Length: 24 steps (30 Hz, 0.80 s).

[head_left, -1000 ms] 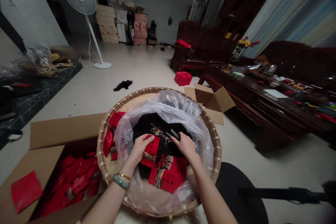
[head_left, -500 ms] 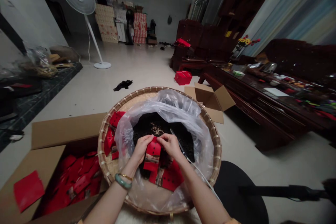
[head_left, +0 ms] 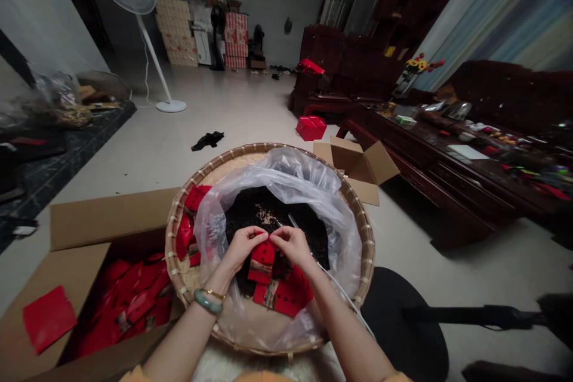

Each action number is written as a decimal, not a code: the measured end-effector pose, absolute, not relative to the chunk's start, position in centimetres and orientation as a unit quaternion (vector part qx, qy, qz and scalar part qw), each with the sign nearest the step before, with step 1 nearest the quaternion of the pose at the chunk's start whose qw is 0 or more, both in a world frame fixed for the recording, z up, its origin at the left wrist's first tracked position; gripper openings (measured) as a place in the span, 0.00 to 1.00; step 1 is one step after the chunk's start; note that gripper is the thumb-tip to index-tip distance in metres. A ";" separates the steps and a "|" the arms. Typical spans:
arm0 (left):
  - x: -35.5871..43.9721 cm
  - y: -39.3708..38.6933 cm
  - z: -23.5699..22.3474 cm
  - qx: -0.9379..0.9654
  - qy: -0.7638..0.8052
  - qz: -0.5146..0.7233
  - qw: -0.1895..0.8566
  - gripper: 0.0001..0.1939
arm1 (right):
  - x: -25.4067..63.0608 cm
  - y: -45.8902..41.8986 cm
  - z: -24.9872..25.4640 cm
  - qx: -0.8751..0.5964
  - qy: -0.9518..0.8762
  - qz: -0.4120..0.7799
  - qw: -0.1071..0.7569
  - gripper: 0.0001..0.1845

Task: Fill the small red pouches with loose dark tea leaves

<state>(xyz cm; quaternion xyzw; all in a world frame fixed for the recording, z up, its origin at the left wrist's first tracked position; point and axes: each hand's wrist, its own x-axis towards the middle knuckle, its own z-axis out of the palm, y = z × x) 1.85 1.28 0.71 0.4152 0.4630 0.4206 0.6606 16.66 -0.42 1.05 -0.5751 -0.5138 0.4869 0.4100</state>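
We see two bare hands over a big round woven tray [head_left: 268,152]. The left hand [head_left: 242,249] and the right hand [head_left: 293,245] both hold one small red packet [head_left: 262,262]. The fingers [head_left: 283,239] of both hands are pressed together, and they pinch the top of the packet from each side.

The packet stands above a pile of dark dry leaves [head_left: 268,209]. It is inside a clear plastic bag [head_left: 286,176], and the bag lies open on the tray. More red packets [head_left: 286,298] lie under the hands in the bag. A thin dark tool [head_left: 290,221] lies just past the right hand, and a white cord [head_left: 344,292] runs down beside the right arm. We cannot tell what the tool is.

A green bangle [head_left: 208,301] and a thin gold bangle [head_left: 212,293] are on the left wrist. Some red packets [head_left: 185,239] sit on the tray, outside the bag. To the left is a big cardboard box [head_left: 89,221] full of red packets [head_left: 129,304].

Past the tray are a small open cardboard box [head_left: 358,167] and a red box [head_left: 311,128] on the floor. On the right is a dark wooden surface [head_left: 430,155] with many small things on it.
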 end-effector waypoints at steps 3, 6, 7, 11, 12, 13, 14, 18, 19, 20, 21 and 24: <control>1.9 1.5 0.9 0.391 0.450 0.437 0.674 0.15 | 17.0 -0.3 1.7 -0.581 -0.490 0.489 0.428 0.15; 1.3 1.8 1.4 0.360 0.471 0.469 0.654 0.19 | 18.7 -0.3 3.2 -0.600 -0.452 0.446 0.487 0.16; 0.9 1.7 1.6 0.383 0.492 0.464 0.629 0.18 | 19.4 -0.3 3.9 -0.605 -0.442 0.419 0.513 0.16; 0.3 0.2 1.8 0.650 0.493 0.269 0.513 0.11 | 19.7 -0.5 7.1 -0.585 -0.421 0.337 0.605 0.15; 0.5 -0.4 1.7 0.706 0.472 0.215 0.482 0.07 | 19.0 -0.6 8.0 -0.565 -0.417 0.348 0.621 0.15; 0.8 -1.1 1.5 0.750 0.456 0.167 0.449 0.07 | 17.9 -0.7 8.9 -0.540 -0.412 0.376 0.630 0.15; 1.1 -1.7 1.4 0.778 0.458 0.139 0.406 0.08 | 16.7 -0.9 9.7 -0.503 -0.411 0.424 0.631 0.16; 2.2 -3.0 0.8 0.817 0.480 0.084 0.308 0.04 | 12.7 -1.5 12.0 -0.328 -0.433 0.648 0.534 0.28; 2.2 -3.0 0.9 0.819 0.481 0.080 0.303 0.04 | 12.5 -1.4 12.0 -0.314 -0.427 0.667 0.525 0.29; 2.1 -3.0 0.9 0.822 0.477 0.075 0.301 0.05 | 12.6 -1.3 11.6 -0.317 -0.418 0.671 0.525 0.29; 1.9 -2.9 1.0 0.827 0.471 0.069 0.299 0.05 | 13.0 -1.2 10.9 -0.335 -0.410 0.662 0.531 0.27; 1.4 -2.7 1.4 0.846 0.447 0.042 0.287 0.06 | 15.6 -0.8 7.6 -0.428 -0.406 0.618 0.519 0.22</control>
